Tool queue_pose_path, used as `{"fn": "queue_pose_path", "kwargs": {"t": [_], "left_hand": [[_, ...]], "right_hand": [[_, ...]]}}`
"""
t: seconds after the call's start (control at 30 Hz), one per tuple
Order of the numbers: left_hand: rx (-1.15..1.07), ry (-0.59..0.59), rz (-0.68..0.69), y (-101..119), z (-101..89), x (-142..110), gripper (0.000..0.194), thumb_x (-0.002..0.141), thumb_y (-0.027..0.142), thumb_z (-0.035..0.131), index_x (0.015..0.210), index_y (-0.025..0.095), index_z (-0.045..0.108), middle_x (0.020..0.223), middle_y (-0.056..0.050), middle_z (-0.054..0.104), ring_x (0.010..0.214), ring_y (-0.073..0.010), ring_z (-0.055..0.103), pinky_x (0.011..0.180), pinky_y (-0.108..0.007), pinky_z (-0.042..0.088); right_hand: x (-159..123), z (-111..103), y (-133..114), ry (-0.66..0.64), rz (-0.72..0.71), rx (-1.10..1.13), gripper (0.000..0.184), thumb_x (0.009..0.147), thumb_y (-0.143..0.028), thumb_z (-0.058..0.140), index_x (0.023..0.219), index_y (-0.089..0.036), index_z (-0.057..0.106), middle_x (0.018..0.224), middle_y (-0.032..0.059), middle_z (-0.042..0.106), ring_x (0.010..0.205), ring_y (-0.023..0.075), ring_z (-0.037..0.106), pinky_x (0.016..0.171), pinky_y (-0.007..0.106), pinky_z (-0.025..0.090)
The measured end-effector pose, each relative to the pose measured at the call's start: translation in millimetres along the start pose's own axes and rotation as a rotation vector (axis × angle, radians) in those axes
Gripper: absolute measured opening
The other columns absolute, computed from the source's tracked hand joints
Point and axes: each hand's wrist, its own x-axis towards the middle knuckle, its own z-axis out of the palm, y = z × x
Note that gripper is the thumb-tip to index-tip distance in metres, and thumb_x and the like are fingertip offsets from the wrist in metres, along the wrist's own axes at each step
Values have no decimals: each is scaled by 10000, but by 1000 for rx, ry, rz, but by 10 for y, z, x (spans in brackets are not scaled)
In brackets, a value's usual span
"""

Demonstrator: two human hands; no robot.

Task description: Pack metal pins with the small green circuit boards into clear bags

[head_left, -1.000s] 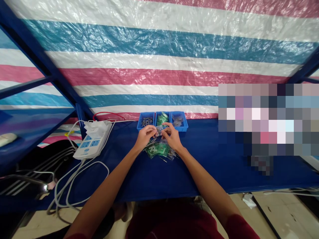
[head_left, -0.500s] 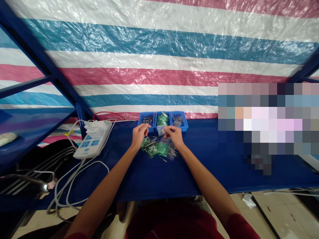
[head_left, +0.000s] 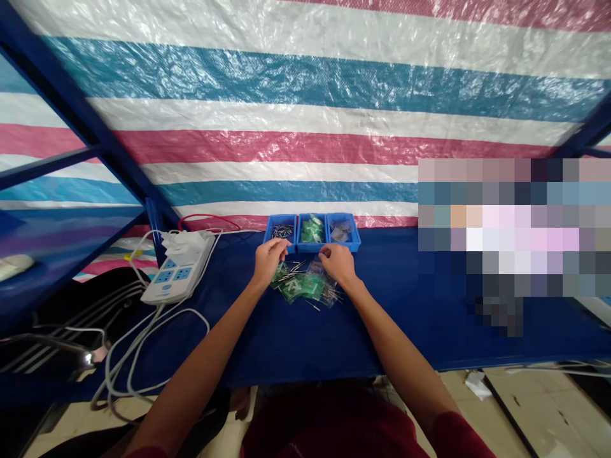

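My left hand (head_left: 270, 259) is closed, thumb and fingers pinched together, at the front of the left blue bin (head_left: 267, 229). What it holds, if anything, is too small to name. On the other side, my right hand (head_left: 338, 262) has its fingertips curled together over the right side of a loose pile; whatever is between them is hidden. The pile has small green packets (head_left: 292, 290), clear bags (head_left: 316, 270) and thin metal pins (head_left: 312, 306) that look like rivets. Similar pins (head_left: 282, 231) lie in the left bin.
The middle bin (head_left: 312, 248) has green packets and the right bin (head_left: 354, 243) clear packets with greyish contents. A white power strip (head_left: 174, 273) with cables lies at left on the blue table (head_left: 305, 356). A striped plastic sheet (head_left: 305, 146) hangs behind.
The small clear bag at my right fingertips is no longer visible there. My right hand has moved slightly right and down. My left hand has barely shifted.
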Motion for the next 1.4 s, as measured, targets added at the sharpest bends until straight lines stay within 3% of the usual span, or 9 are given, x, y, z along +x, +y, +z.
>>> {"fn": "queue_pose_path", "kwargs": {"t": [0.13,0.33,0.67,0.8,0.9,0.97,1.07,1.27,1.4], "left_hand": [[33,-1,5,30,15,-14,243,793,362,584,705,155,676,583,11,535,471,-80,454,454,-214,329],[60,-10,23,46,23,-28,257,797,382,590,705,160,681,575,9,537,473,-87,462,454,-212,340],[115,-13,47,49,24,-50,237,814,359,584,734,159,685,587,6,547,484,-86,473,472,-200,360],[129,-17,58,32,20,-44,243,820,361,579,736,160,686,580,7,560,477,-90,478,486,-207,374],[133,-47,59,9,28,-45,261,823,390,588,795,157,703,636,-12,622,523,-108,530,506,-211,402],[138,-105,54,-6,45,-52,298,814,423,609,902,160,717,760,-44,692,614,-141,595,530,-219,432],[183,-176,62,-25,77,-68,359,780,450,656,987,164,723,925,-75,728,708,-179,640,592,-249,477],[143,-217,86,-51,99,-85,350,759,474,671,887,153,725,902,-87,731,793,-220,667,690,-300,527],[116,-213,115,-35,87,-81,304,791,452,641,835,157,703,820,-67,711,773,-205,662,690,-291,532]], "right_hand": [[-23,24,35,-154,37,-300,177,787,-300,696,909,-174,666,900,147,690,898,287,650,727,345,470],[-32,49,16,-216,36,-328,112,825,-273,674,886,-191,629,896,128,678,860,274,653,691,324,437],[-1,11,-22,7,-52,-16,105,829,-305,622,774,-220,595,589,-20,561,586,167,531,544,253,304],[-16,-44,-66,122,-107,111,121,822,-318,596,757,-216,596,518,-47,465,533,153,474,563,256,330],[-44,-46,-104,192,-133,263,157,837,-354,565,770,-213,589,530,-47,471,529,145,478,589,262,379],[-63,-19,-123,166,-127,411,176,841,-380,554,788,-214,577,574,-37,532,523,141,506,576,261,409],[-84,43,-136,27,-102,613,197,826,-415,566,818,-219,553,648,-27,612,475,133,536,509,256,429],[-104,85,-150,-54,-89,711,232,819,-442,582,803,-219,524,640,-34,624,428,120,529,466,243,425],[-93,92,-132,-55,-127,679,226,816,-432,600,855,-210,580,715,-18,631,485,119,541,491,241,429]]}}
